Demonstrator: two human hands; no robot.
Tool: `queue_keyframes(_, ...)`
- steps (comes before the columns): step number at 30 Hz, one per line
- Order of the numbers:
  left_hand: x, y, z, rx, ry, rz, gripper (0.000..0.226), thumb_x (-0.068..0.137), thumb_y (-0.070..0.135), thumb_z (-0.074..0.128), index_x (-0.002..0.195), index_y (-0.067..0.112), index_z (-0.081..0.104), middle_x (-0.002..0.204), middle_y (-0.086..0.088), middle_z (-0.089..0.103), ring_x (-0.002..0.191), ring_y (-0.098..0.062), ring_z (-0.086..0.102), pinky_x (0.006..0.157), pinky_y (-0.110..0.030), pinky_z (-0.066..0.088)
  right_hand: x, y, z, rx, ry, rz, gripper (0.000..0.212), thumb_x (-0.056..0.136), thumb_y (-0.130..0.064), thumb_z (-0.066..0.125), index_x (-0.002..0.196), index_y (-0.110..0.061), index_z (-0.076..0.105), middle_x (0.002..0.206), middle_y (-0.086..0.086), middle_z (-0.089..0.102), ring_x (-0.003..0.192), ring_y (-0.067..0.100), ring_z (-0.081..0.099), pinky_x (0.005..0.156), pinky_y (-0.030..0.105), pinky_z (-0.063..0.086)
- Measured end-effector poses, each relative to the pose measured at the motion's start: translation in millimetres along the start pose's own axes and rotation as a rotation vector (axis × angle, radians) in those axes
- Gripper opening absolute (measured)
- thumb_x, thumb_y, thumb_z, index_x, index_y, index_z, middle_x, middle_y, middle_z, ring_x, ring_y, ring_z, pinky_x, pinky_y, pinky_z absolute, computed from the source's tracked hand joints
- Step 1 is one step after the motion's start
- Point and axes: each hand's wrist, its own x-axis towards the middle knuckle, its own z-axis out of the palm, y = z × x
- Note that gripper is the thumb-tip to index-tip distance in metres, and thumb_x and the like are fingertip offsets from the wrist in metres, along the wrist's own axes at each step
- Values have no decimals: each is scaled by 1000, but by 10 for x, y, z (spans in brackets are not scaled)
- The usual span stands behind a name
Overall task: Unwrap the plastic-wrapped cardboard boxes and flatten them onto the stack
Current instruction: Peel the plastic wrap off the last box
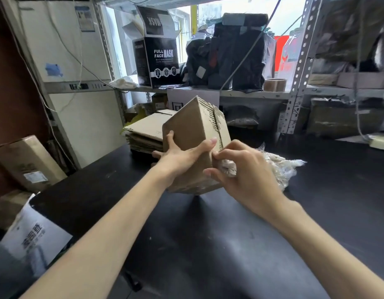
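Dark table (208,234), shelving (295,83) behind. Left hand (178,160) grips cardboard bundle (193,124), tilted above table, before flat stack (143,134). Right hand (245,173) pinches plastic wrap (279,169) at bundle's edge. Risk: hard tug may slip 1-handed hold, scattering boxes.

Centre: brown bundle (191,130), its edge striped with corrugation; tan stack (143,130) behind it, to the left. Right of centre: clear, glossy wrap (279,169). Lower frame: black table (230,234). Upper centre: black box (160,59), white lettering. Upper left: blue tape (53,69) on white cabinet (63,39).
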Motion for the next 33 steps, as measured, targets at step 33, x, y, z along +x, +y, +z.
queue_keyframes(33, 137, -196, -90, -313, -49, -61, 166, 10, 93, 73, 155, 48, 5, 154, -14, 35, 133, -36, 44, 103, -55, 47, -82, 129, 145, 114, 212, -29, 27, 79, -13, 81, 86, -13, 55, 99, 1, 57, 87, 16, 60, 61, 40, 55)
